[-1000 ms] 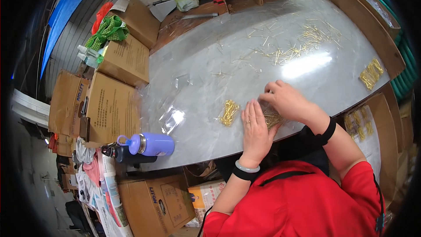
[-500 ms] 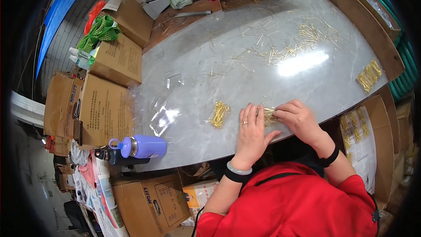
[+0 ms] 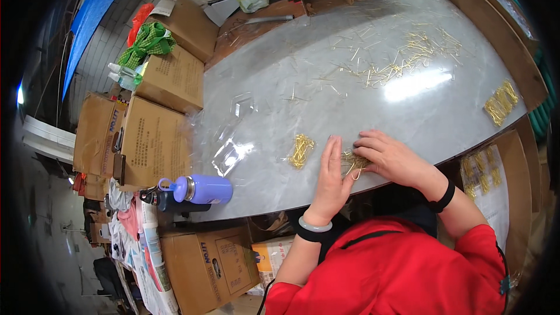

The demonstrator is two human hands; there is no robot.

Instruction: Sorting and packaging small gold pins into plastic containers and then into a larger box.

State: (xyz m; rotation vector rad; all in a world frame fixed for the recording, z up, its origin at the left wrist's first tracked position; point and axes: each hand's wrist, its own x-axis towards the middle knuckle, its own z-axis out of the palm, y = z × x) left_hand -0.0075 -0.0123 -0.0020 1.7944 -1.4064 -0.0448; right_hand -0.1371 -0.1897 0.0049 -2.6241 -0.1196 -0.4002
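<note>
Between my two hands, near the table's front edge, lies a small bundle of gold wire hooks [image 3: 354, 162]. My left hand [image 3: 331, 184] stands on its edge at the bundle's left side, fingers stretched straight and the thumb by the hooks. My right hand [image 3: 392, 157] curls over the bundle from the right, fingers and thumb closed on it; part of the hooks is hidden beneath. Just left of my left hand a second bundle of gold hooks [image 3: 301, 150] rests on the grey table [image 3: 280, 122], seemingly in clear plastic.
Loose gold hooks [image 3: 408, 52] lie scattered at the back. Another hook pile [image 3: 501, 104] is at the right edge. Clear plastic bags [image 3: 233, 154] and a purple bottle [image 3: 209, 189] are at left, beside cardboard boxes [image 3: 154, 146]. A low cardboard wall [image 3: 496, 35] borders the right side.
My left hand has turned from lying flat to standing on its edge. My right fingers have closed further over the bundle. The whole view has shifted slightly.
</note>
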